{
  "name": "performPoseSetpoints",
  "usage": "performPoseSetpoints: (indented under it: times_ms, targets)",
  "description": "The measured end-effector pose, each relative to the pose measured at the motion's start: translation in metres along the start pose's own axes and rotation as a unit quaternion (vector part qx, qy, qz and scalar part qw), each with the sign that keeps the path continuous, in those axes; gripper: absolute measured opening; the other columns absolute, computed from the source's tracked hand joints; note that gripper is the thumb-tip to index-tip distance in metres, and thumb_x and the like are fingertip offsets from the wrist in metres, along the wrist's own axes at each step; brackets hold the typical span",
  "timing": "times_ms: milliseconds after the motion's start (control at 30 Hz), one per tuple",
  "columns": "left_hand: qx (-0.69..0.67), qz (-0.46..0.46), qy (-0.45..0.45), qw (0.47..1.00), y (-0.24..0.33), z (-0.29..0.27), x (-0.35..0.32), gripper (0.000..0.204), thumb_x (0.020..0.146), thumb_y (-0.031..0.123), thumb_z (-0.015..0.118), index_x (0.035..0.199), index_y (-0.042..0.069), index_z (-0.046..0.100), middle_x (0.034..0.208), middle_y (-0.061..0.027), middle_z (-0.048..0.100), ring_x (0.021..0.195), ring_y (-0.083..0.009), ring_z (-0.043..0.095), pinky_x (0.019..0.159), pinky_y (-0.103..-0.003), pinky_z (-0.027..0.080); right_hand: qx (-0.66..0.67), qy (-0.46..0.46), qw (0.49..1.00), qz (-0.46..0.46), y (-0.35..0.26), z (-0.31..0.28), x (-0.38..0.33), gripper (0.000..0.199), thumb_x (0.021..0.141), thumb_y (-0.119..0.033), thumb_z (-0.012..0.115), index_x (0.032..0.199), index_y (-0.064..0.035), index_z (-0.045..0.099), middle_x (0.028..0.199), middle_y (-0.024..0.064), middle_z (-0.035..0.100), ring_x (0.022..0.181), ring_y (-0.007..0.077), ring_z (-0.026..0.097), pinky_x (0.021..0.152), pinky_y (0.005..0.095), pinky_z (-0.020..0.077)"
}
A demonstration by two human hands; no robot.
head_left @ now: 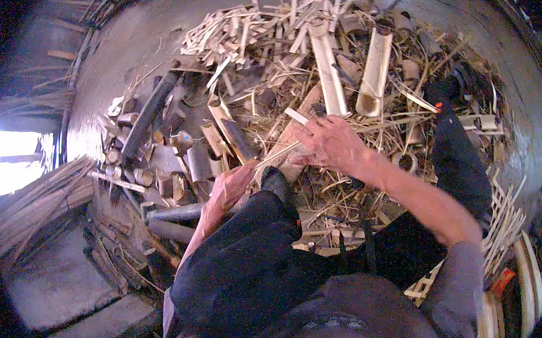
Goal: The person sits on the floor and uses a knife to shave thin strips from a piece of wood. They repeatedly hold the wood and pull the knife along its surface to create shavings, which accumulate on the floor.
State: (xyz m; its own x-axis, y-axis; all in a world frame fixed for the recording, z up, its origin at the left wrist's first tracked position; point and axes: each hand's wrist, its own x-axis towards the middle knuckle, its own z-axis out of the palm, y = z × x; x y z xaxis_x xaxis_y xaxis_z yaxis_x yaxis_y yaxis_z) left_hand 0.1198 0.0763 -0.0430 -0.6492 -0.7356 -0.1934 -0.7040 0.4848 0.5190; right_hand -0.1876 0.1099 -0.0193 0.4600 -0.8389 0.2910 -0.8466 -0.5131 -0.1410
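My left hand (229, 188) is closed on the near end of a thin pale bamboo strip (278, 154). The strip slants up toward my right hand (332, 143), whose fingers are curled over its far end. Beside those fingers a short flat bamboo piece (297, 115) sticks out; whether the hand grips it too is unclear. Under both hands lies a brown wooden plank (310, 106), with my dark-shod foot (275, 183) against its near end. A small dark object (318, 108) shows just beyond my right knuckles, too blurred to name.
Split bamboo halves (373, 69) lie beyond my right hand. A heap of cut slats (249, 35) is at the far side, shavings all around. Bamboo sections (199, 163) and a dark pole (151, 110) are left. Woven lattice (503, 216) stands at the right.
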Motion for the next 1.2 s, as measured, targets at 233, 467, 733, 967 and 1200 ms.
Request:
performPoseSetpoints:
  times_ms: [233, 467, 733, 967, 1200]
  targets:
    - [-0.197, -0.124, -0.132, 0.963, 0.037, -0.033, -0.006, 0.038, 0.089, 0.036, 0.055, 0.077, 0.001, 0.065, 0.061, -0.0029, 0.053, 0.06, -0.0112, 0.047, 0.054, -0.031, 0.038, 0.063, 0.026, 0.996, -0.065, 0.038, 0.022, -0.032, 0.033, 0.083, -0.044, 0.06, 0.073, -0.0131, 0.053, 0.055, 0.0057, 0.052, 0.053, 0.0258, 0.059, 0.044, 0.0377, 0.0451]
    - [-0.269, -0.206, -0.089, 0.937, 0.033, 0.001, -0.023, 0.047, 0.09, 0.043, 0.052, 0.067, 0.002, 0.057, 0.054, 0.002, 0.044, 0.054, -0.0092, 0.039, 0.049, -0.03, 0.03, 0.022, 0.084, 0.993, 0.078, -0.002, 0.013, -0.049, 0.035, 0.079, -0.045, 0.061, 0.072, -0.0118, 0.052, 0.057, 0.0058, 0.052, 0.056, 0.0254, 0.059, 0.05, 0.0375, 0.0457]
    - [-0.282, -0.209, -0.175, 0.92, 0.003, 0.031, -0.036, 0.036, 0.093, 0.035, 0.051, 0.085, 0.001, 0.061, 0.068, 0.0023, 0.053, 0.065, -0.0099, 0.047, 0.058, -0.03, 0.038, 0.14, -0.111, 0.98, 0.083, 0.014, 0.092, -0.078, 0.033, 0.084, -0.042, 0.057, 0.07, -0.0128, 0.05, 0.064, 0.0035, 0.059, 0.063, 0.0263, 0.063, 0.056, 0.0378, 0.0497]
    - [-0.38, -0.236, -0.206, 0.87, 0.018, -0.039, -0.059, 0.031, 0.096, 0.028, 0.047, 0.109, 0.002, 0.059, 0.092, 0.0, 0.059, 0.084, -0.0094, 0.052, 0.076, -0.028, 0.041, 0.155, 0.004, 0.941, 0.3, -0.015, 0.11, -0.105, 0.052, 0.081, -0.031, 0.064, 0.126, -0.0086, 0.049, 0.113, 0.0163, 0.052, 0.099, 0.0359, 0.056, 0.087, 0.0432, 0.0484]
    - [-0.177, -0.229, -0.315, 0.904, -0.036, -0.036, -0.047, 0.041, 0.097, 0.03, 0.045, 0.125, 0.0, 0.053, 0.119, -0.0058, 0.059, 0.103, -0.014, 0.056, 0.091, -0.032, 0.042, -0.01, -0.096, 0.913, 0.396, -0.03, 0.187, -0.153, 0.086, 0.077, -0.017, 0.069, 0.147, -0.0159, 0.019, 0.127, 0.0218, 0.034, 0.107, 0.0413, 0.048, 0.085, 0.0508, 0.0458]
